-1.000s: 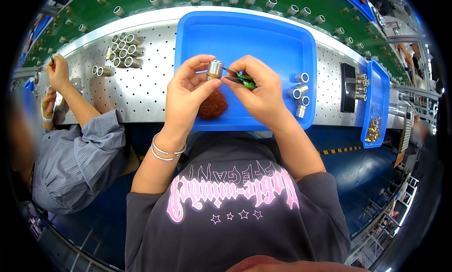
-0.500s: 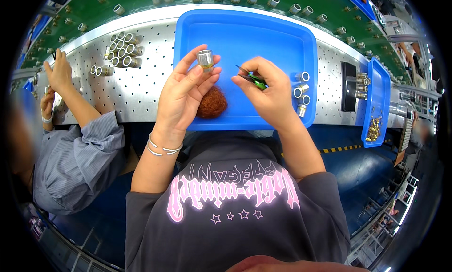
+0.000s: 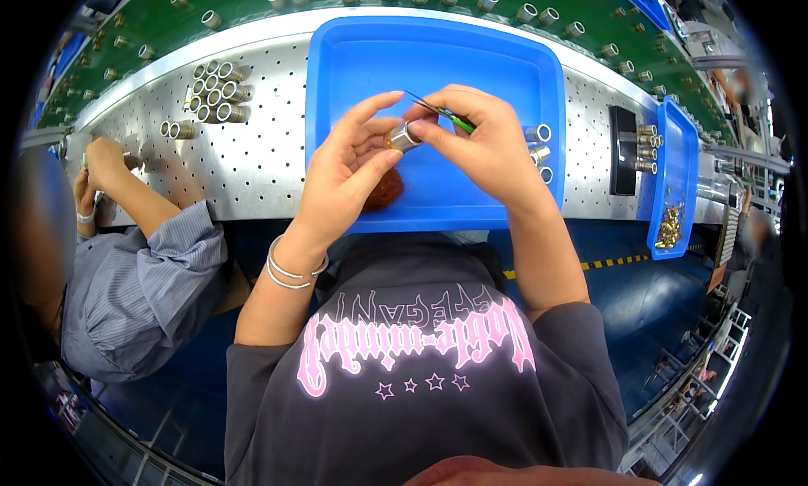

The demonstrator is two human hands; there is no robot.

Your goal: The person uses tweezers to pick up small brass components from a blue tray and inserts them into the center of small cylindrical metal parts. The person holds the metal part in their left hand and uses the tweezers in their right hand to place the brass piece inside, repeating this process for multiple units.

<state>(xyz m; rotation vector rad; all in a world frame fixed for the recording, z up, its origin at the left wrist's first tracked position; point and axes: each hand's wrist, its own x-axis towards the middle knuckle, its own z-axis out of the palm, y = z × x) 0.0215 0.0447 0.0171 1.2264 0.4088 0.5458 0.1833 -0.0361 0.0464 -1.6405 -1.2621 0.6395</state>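
Note:
A short silver metal sleeve (image 3: pixel 404 138) with a brass-coloured end lies tilted between my hands, above the blue tray. My left hand (image 3: pixel 349 166) closes on its brass end with the thumb below, the index finger stretched out. The thumb and fingers of my right hand (image 3: pixel 484 137) meet the other end. In that same hand is a slim tool (image 3: pixel 461 124) with a green handle and dark pointed tips, slanting up to the left; its exact kind is unclear. A reddish-brown ball of wiry fibre (image 3: pixel 385 191) sits in the tray, partly behind my left hand.
The blue tray (image 3: pixel 315 107) rests on a perforated metal bench (image 3: pixel 278 149). Several sleeves (image 3: pixel 540 133) stand at its right side. More sleeves (image 3: pixel 225 90) cluster on the left. A black box (image 3: pixel 623 152) and a smaller blue tray (image 3: pixel 662 225) are right. A co-worker (image 3: pixel 143 276) works at left.
My left hand has tipped the upright sleeve over and moved it right and slightly down. My right hand has come left to meet it, keeping the tool. The co-worker's raised hand has lowered.

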